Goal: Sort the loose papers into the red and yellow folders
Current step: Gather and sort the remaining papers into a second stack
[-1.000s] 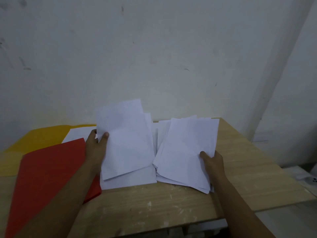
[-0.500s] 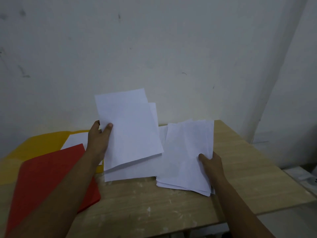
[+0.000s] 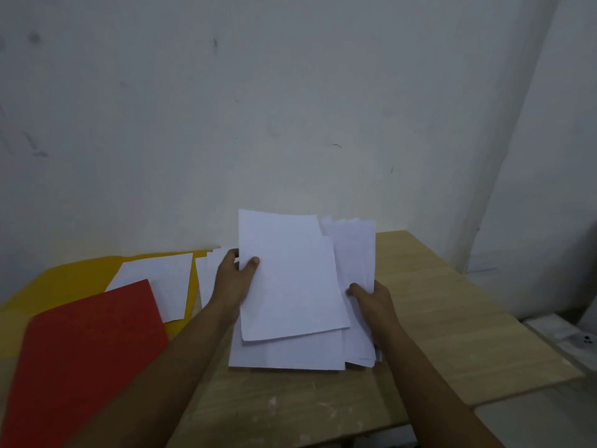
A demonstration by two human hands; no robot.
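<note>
My left hand (image 3: 234, 279) grips a small sheaf of white sheets (image 3: 290, 279) by its left edge, held over the main pile of loose papers (image 3: 290, 354) on the table. My right hand (image 3: 371, 297) holds the right-hand stack of papers (image 3: 355, 250) at its right edge, partly tucked behind the left sheaf. The red folder (image 3: 80, 344) lies closed at the front left. The yellow folder (image 3: 58, 282) lies behind it with one white sheet (image 3: 158, 279) resting on top.
A wooden table (image 3: 452, 324) stands against a white wall (image 3: 290, 108). Its right and front edges drop off to a pale floor (image 3: 549, 412). A white object with dark dots (image 3: 581, 339) sits low at the far right.
My left hand carried its sheets to the right, over the right-hand stack, so the two bundles now overlap. The view has shifted so the folders show more fully.
</note>
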